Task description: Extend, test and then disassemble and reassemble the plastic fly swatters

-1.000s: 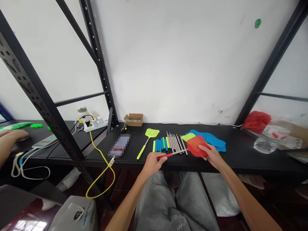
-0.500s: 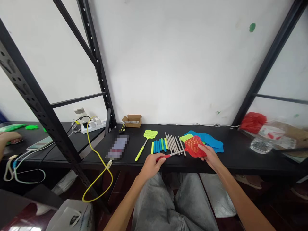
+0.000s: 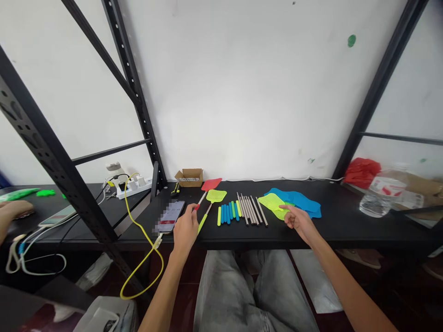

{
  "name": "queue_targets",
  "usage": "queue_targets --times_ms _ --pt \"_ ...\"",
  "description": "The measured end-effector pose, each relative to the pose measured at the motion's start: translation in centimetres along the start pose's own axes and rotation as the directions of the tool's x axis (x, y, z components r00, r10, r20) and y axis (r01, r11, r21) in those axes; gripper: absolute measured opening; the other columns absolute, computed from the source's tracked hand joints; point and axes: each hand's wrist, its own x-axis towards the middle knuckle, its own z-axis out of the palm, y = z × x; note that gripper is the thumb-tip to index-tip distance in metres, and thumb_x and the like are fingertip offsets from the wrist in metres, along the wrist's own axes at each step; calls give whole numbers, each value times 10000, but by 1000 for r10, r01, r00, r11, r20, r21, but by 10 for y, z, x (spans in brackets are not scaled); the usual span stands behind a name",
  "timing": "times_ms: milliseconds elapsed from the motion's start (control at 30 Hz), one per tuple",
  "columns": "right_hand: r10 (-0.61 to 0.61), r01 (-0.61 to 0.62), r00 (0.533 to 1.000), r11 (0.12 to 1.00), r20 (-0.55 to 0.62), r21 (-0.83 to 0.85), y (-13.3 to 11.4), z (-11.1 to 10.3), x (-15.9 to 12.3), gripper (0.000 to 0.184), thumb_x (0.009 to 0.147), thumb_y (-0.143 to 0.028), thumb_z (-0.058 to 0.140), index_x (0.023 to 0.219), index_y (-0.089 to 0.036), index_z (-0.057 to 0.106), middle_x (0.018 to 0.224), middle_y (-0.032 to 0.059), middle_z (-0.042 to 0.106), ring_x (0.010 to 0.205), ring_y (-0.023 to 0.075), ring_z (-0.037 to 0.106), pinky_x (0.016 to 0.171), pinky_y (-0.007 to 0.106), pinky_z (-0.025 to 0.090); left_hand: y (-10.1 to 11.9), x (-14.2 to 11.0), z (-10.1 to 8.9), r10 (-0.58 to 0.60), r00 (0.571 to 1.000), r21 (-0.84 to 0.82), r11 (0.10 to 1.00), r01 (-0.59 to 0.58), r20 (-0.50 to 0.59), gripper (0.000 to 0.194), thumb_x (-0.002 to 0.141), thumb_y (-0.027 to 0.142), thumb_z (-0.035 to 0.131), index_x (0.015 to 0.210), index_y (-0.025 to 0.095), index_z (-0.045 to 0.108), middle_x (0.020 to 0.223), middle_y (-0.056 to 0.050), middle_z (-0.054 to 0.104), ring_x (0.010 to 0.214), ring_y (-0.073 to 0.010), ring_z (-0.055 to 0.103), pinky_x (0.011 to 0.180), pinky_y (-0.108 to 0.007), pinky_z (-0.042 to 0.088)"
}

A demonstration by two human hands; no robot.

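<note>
My left hand (image 3: pixel 186 227) is closed around the red handle of a fly swatter, whose red mesh head (image 3: pixel 211 184) points away from me at the left. Right beside it lies a yellow-green fly swatter (image 3: pixel 217 196), its handle partly behind my left hand. My right hand (image 3: pixel 300 222) has its index finger stretched out over the yellow-green swatter heads (image 3: pixel 272 202), the other fingers loosely curled. Behind these heads are blue swatter heads (image 3: pixel 306 203). In the middle lie a row of blue, green and yellow handles (image 3: pixel 228 213) and several metal rods (image 3: pixel 252 210).
A phone (image 3: pixel 172 216) with a yellow cable (image 3: pixel 136 213) lies left of my hand. An open cardboard box (image 3: pixel 189 178) and a yellow-black cutter (image 3: pixel 176 189) sit behind. Rightward stand a water bottle (image 3: pixel 379 196) and a red bag (image 3: pixel 362 172). Another person's hand (image 3: pixel 17 210) rests far left.
My left hand has carried the red swatter leftward, next to the yellow-green one. My right hand has let go of the red head and is now over the yellow-green heads.
</note>
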Motion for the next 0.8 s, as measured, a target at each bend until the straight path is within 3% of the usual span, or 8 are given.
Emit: queue_targets --times_ms 133,333,467,567,700,800 --pt "-11 11 1000 1000 7 -2 1 0 0 459 832 -523 637 1056 -125 672 584 21 585 485 110 450 439 235 325 -7 -1 8 -10 998 189 982 -1 59 289 959 243 349 1172 260 544 854 -53 687 786 -238 641 574 -261 299" --pt "-18 18 1000 1000 0 10 0 -1 -1 447 837 -509 636 1055 -121 677 587 22 585 487 110 451 446 238 323 -8 -3 16 -13 997 336 942 -13 75 301 931 272 415 1195 252 558 969 -77 660 836 -259 632 611 -289 368" --pt "-11 11 1000 1000 -4 11 -2 0 -1 453 828 -514 643 1048 -121 684 583 23 582 486 112 451 440 238 321 -5 -5 14 29 997 388 920 -53 68 287 935 340 428 1096 224 635 1000 -94 602 900 -264 608 663 -304 405" --pt "-8 8 1000 1000 -10 15 -1 0 -1 447 824 -520 646 1038 -130 690 581 20 580 483 106 453 442 233 328 -5 -6 14 68 993 372 923 -98 92 328 933 402 446 1150 229 620 1028 -94 575 925 -253 595 694 -297 416" --pt "-11 11 1000 1000 -9 14 1 -1 0 442 824 -520 647 1036 -135 693 586 20 582 489 107 455 443 232 328 -5 -7 18 67 984 359 925 -124 168 312 937 403 443 1169 271 604 1026 -74 558 840 -216 610 639 -270 398" --pt "-7 7 1000 1000 -9 13 1 -1 0 447 823 -518 649 1044 -132 692 585 21 581 491 110 455 443 236 329 -3 -9 21 34 986 385 918 -94 160 296 946 393 421 1129 268 616 989 -67 561 768 -203 623 606 -267 382"
